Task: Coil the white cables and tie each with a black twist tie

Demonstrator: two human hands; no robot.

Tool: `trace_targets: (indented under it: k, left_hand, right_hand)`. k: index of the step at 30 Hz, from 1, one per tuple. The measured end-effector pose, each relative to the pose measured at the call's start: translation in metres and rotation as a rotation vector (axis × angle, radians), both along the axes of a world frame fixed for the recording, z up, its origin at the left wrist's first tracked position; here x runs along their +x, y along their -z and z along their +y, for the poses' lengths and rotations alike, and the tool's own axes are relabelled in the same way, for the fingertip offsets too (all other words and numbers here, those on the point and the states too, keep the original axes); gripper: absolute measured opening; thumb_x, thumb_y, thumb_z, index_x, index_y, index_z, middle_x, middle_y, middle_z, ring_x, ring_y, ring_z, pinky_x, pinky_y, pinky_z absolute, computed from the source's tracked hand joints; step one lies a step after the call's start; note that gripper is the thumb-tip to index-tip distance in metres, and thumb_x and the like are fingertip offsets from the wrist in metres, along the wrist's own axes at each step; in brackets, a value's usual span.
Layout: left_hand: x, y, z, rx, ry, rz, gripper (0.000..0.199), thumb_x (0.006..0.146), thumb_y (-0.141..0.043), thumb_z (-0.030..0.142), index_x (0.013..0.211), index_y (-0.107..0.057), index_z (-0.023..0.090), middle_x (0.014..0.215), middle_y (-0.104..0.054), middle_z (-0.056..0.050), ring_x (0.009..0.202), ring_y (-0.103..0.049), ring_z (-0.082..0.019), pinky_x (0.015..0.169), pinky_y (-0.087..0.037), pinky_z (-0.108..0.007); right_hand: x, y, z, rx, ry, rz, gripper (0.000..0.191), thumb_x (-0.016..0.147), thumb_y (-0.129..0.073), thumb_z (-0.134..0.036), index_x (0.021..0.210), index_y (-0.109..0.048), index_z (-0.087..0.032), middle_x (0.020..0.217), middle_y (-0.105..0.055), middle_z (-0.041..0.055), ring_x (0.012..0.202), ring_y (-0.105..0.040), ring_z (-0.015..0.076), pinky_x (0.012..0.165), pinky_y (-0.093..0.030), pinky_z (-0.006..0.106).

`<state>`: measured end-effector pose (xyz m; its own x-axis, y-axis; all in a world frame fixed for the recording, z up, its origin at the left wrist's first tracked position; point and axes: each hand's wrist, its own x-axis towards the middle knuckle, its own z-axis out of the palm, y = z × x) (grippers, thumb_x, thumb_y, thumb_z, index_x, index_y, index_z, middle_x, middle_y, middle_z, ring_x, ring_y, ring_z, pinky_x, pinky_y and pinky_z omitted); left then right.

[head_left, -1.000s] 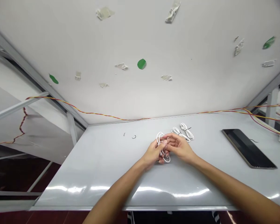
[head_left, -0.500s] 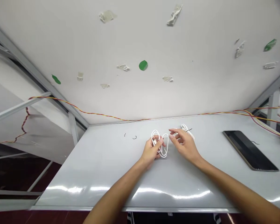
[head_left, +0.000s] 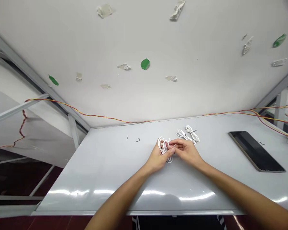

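1. Fingers, left hand (head_left: 156, 158): clamped on a looped white cable (head_left: 162, 144), the thumb lying across it toward the right hand.
2. Fingers, right hand (head_left: 186, 152): thumb and fingertips drawn close together at the cable's right side, meeting the left thumb; whether a strand is pinched between them cannot be told.
3. Cable: between the two hands, above the table. It lies to the left of the right fingertips, its long axis slanting from far left to near right. Larger loops rise beyond the left thumb; a smaller loop shows below it. The left hand is the nearer, surrounding much of the coil; the right reaches only its edge.
4. Beyond the right hand: two white bundles, a left one (head_left: 185, 135) and a right one (head_left: 192, 134), side by side, each bound with a black tie.
5. Farther left: two loose ties, one short (head_left: 127, 137), one curved (head_left: 137, 140), apart from each other.
6. Farther right: a dark tablet (head_left: 256, 151) flat on the grey table (head_left: 98, 166).
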<state>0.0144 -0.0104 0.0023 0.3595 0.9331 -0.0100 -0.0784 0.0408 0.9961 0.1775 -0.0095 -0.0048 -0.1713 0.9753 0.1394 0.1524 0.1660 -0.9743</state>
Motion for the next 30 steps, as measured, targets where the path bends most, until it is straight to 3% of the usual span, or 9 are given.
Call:
trace_targets:
  k: [4, 8, 10, 14, 17, 21, 26, 28, 30]
  left_hand:
    - [-0.004, -0.002, 0.000, -0.026, 0.024, 0.042, 0.054, 0.081, -0.071, 0.048, 0.117, -0.042, 0.019, 0.072, -0.060, 0.003, 0.063, -0.058, -0.012, 0.061, -0.045, -0.024]
    - [-0.006, -0.008, 0.001, -0.076, 0.027, 0.035, 0.074, 0.075, -0.076, 0.048, 0.133, -0.044, 0.016, 0.073, -0.061, 0.002, 0.058, -0.055, -0.011, 0.061, -0.045, -0.025]
    - [-0.007, -0.009, 0.002, -0.088, 0.009, 0.048, 0.073, 0.074, -0.076, 0.049, 0.132, -0.051, 0.014, 0.074, -0.063, 0.000, 0.061, -0.057, -0.012, 0.062, -0.046, -0.026]
    - [-0.008, -0.007, 0.005, -0.096, -0.045, 0.116, 0.059, 0.074, -0.075, 0.052, 0.116, -0.066, 0.013, 0.065, -0.061, 0.000, 0.059, -0.056, -0.013, 0.057, -0.043, -0.024]
    - [-0.007, -0.006, 0.003, -0.099, -0.042, 0.134, 0.050, 0.076, -0.072, 0.055, 0.104, -0.070, 0.013, 0.058, -0.057, 0.001, 0.052, -0.050, -0.010, 0.051, -0.039, -0.022]
    - [-0.007, -0.009, 0.001, -0.114, 0.065, 0.080, 0.048, 0.077, -0.070, 0.057, 0.097, -0.071, 0.013, 0.061, -0.057, 0.001, 0.046, -0.041, -0.006, 0.044, -0.032, -0.019]
    - [-0.011, -0.012, 0.009, -0.302, -0.091, -0.228, 0.053, 0.077, -0.070, 0.059, 0.100, -0.067, 0.012, 0.073, -0.061, -0.002, 0.048, -0.040, -0.004, 0.039, -0.023, -0.016]
    - [-0.013, -0.012, 0.013, -0.360, -0.144, -0.345, 0.053, 0.077, -0.072, 0.057, 0.104, -0.065, 0.013, 0.078, -0.062, -0.003, 0.049, -0.043, -0.004, 0.039, -0.024, -0.016]
    - [-0.015, -0.013, 0.015, -0.392, -0.183, -0.413, 0.049, 0.077, -0.074, 0.053, 0.103, -0.064, 0.013, 0.076, -0.061, -0.002, 0.049, -0.043, -0.003, 0.039, -0.026, -0.015]
  right_hand:
    - [0.005, -0.005, 0.005, 0.087, 0.127, -0.095, 0.034, 0.091, -0.055, -0.047, 0.110, -0.069, -0.022, 0.102, -0.068, 0.0095, 0.077, -0.064, 0.0195, 0.059, -0.053, 0.030]
    - [0.003, 0.001, 0.007, -0.144, -0.144, 0.056, 0.043, 0.090, -0.055, -0.049, 0.124, -0.059, -0.022, 0.085, -0.068, 0.0051, 0.061, -0.063, 0.0174, 0.049, -0.051, 0.029]
    - [0.001, 0.006, 0.007, -0.168, -0.172, 0.126, 0.039, 0.087, -0.059, -0.048, 0.116, -0.062, -0.021, 0.077, -0.066, 0.0029, 0.063, -0.063, 0.0180, 0.051, -0.052, 0.030]
    - [-0.001, 0.011, 0.006, -0.121, -0.057, 0.154, 0.030, 0.082, -0.067, -0.048, 0.091, -0.067, -0.020, 0.072, -0.066, 0.0027, 0.061, -0.061, 0.0166, 0.055, -0.053, 0.031]
    - [0.000, 0.009, 0.004, -0.084, -0.055, 0.154, 0.027, 0.082, -0.068, -0.046, 0.089, -0.070, -0.020, 0.077, -0.070, 0.0045, 0.065, -0.064, 0.0176, 0.060, -0.055, 0.032]
    - [0.000, 0.000, -0.003, 0.060, -0.099, 0.017, 0.025, 0.091, -0.059, -0.040, 0.099, -0.074, -0.022, 0.085, -0.071, 0.0058, 0.068, -0.064, 0.0176, 0.059, -0.054, 0.032]
    - [-0.005, -0.007, -0.012, 0.399, 0.066, -0.110, 0.032, 0.092, -0.059, -0.033, 0.123, -0.064, -0.025, 0.112, -0.065, 0.0097, 0.085, -0.063, 0.0196, 0.076, -0.055, 0.037]
    - [-0.008, -0.003, -0.013, 0.303, 0.095, -0.085, 0.043, 0.089, -0.064, -0.036, 0.130, -0.058, -0.024, 0.118, -0.063, 0.0115, 0.085, -0.064, 0.0199, 0.073, -0.056, 0.037]
    - [-0.011, 0.003, -0.012, 0.054, -0.009, -0.017, 0.052, 0.085, -0.068, -0.042, 0.131, -0.056, -0.022, 0.113, -0.064, 0.0117, 0.078, -0.064, 0.0190, 0.064, -0.057, 0.035]
